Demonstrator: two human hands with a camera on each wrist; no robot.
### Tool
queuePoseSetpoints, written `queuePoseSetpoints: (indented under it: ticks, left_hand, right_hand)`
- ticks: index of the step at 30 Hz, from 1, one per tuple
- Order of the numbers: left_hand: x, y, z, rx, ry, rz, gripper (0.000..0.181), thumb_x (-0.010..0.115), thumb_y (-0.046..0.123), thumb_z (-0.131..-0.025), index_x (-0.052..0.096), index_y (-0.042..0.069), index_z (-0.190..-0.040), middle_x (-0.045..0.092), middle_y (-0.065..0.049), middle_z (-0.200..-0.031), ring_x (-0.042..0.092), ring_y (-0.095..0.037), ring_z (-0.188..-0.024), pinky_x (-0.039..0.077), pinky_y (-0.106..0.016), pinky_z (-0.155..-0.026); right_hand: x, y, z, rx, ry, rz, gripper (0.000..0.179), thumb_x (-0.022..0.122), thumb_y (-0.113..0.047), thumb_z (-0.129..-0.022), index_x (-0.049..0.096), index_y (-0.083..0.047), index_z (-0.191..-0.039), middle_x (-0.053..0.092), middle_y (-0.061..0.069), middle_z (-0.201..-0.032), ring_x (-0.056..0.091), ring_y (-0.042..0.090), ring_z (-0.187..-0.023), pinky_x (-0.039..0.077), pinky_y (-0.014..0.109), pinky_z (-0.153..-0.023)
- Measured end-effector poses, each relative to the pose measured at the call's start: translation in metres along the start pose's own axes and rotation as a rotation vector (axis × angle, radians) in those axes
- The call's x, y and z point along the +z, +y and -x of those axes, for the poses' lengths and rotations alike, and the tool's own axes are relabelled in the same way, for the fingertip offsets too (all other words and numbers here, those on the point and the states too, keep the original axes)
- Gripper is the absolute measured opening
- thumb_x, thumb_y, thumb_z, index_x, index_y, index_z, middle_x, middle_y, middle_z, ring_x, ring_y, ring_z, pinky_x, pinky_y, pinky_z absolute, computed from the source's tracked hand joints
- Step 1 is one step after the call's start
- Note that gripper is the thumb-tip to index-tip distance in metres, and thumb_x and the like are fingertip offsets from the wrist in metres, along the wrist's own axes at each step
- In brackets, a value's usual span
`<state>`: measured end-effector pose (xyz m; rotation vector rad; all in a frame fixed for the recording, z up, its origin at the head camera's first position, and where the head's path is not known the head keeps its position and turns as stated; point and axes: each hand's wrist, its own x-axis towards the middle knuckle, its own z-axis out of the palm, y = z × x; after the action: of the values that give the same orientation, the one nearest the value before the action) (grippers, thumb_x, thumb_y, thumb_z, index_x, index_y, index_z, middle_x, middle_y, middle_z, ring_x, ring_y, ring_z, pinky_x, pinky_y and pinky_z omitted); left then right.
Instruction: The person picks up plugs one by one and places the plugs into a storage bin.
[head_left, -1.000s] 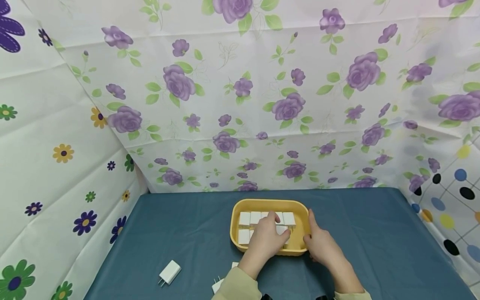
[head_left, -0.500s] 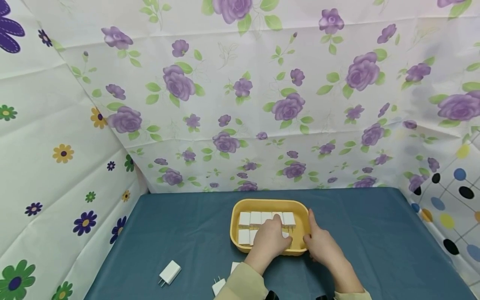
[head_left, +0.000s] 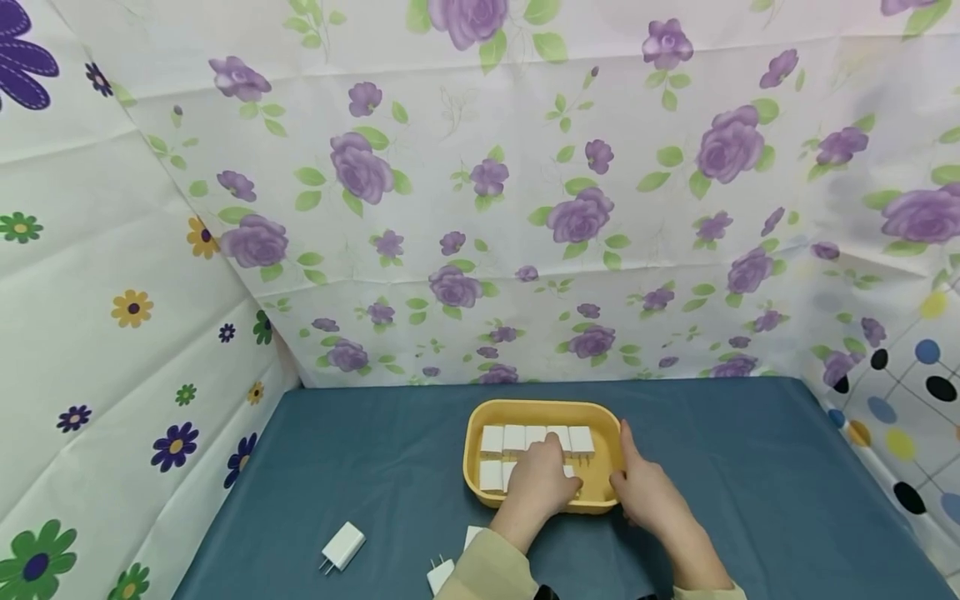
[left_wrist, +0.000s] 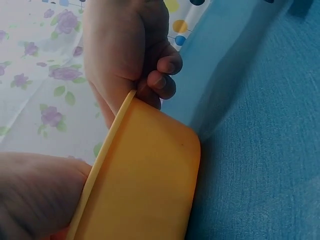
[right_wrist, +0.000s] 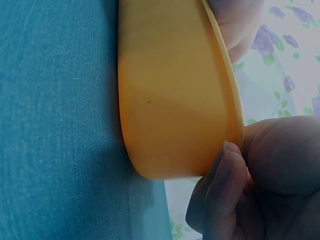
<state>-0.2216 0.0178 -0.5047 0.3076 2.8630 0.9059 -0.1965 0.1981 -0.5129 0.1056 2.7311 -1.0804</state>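
White plug-in chargers stand in two rows inside a yellow tray (head_left: 545, 404), among them a back-left charger (head_left: 492, 439). My left hand (head_left: 534, 482) reaches over the front row, its fingers and thumb around a charger (head_left: 568, 471) that shows only as a small white patch. That hand hides part of the row. At the tray's right end my right hand (head_left: 651, 497) grips the rim, index finger stretched along it. In the right wrist view, curled fingers (right_wrist: 225, 185) press the tray's outer wall (right_wrist: 170, 100). The left wrist view shows the left hand (left_wrist: 40, 192) reaching over the rim.
A loose charger (head_left: 343, 546) lies on the blue cloth (head_left: 375, 467) at the left, prongs toward me. Nearer my left sleeve (head_left: 487, 571) are a second charger (head_left: 441, 573) and a partly covered white one (head_left: 472, 535). Flowered sheeting (head_left: 450, 208) hangs behind.
My left hand has moved slightly right and lower over the front row, bringing the charger down into it. The back row shows more. My right hand stays on the rim.
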Motion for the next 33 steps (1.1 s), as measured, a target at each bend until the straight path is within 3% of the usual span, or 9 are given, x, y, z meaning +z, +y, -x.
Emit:
queuePoseSetpoints:
  ticks: [11, 19, 23, 27, 33]
  left_hand:
    - [-0.002, -0.003, 0.002, 0.018, 0.008, 0.029, 0.034, 0.091, 0.021, -0.088, 0.064, 0.007, -0.102, 0.057, -0.002, -0.077, 0.053, -0.017, -0.059, 0.046, -0.035, -0.053]
    - [-0.009, -0.004, 0.009, 0.085, 0.098, 0.006, 0.035, 0.093, 0.021, -0.085, 0.062, 0.011, -0.096, 0.053, 0.002, -0.074, 0.048, -0.013, -0.056, 0.041, -0.031, -0.050]
    - [-0.026, -0.002, 0.023, 0.129, 0.156, 0.022, 0.035, 0.093, 0.021, -0.086, 0.059, 0.016, -0.092, 0.050, 0.006, -0.070, 0.044, -0.011, -0.051, 0.036, -0.029, -0.047]
    - [-0.052, -0.006, 0.040, 0.150, 0.207, 0.017, 0.031, 0.092, 0.022, -0.088, 0.062, 0.018, -0.094, 0.049, 0.009, -0.066, 0.042, -0.009, -0.050, 0.034, -0.029, -0.045]
    - [-0.085, -0.042, 0.059, 0.097, 0.288, -0.012, 0.027, 0.091, 0.020, -0.088, 0.065, 0.019, -0.096, 0.046, 0.008, -0.061, 0.040, -0.008, -0.047, 0.031, -0.028, -0.042]
  right_hand:
    - [0.000, 0.000, -0.001, 0.010, -0.011, -0.009, 0.082, 0.047, -0.010, -0.107, -0.002, -0.006, -0.172, 0.058, 0.009, -0.062, 0.057, 0.023, -0.048, 0.049, 0.039, -0.049]
    - [0.000, 0.000, -0.003, 0.024, -0.021, -0.017, 0.082, 0.047, -0.010, -0.106, -0.002, -0.006, -0.172, 0.059, 0.009, -0.063, 0.057, 0.023, -0.048, 0.049, 0.039, -0.049]
    - [0.000, 0.001, -0.003, 0.019, -0.016, -0.024, 0.082, 0.047, -0.009, -0.106, -0.001, -0.006, -0.172, 0.059, 0.009, -0.063, 0.057, 0.023, -0.048, 0.050, 0.040, -0.049]
    - [0.001, 0.001, -0.003, 0.028, -0.014, -0.021, 0.083, 0.047, -0.010, -0.105, -0.002, -0.006, -0.172, 0.059, 0.009, -0.064, 0.057, 0.023, -0.049, 0.050, 0.039, -0.049]
    - [0.001, 0.001, -0.002, 0.036, -0.017, -0.024, 0.083, 0.046, -0.010, -0.106, -0.003, -0.007, -0.172, 0.059, 0.010, -0.064, 0.056, 0.023, -0.049, 0.050, 0.038, -0.049]
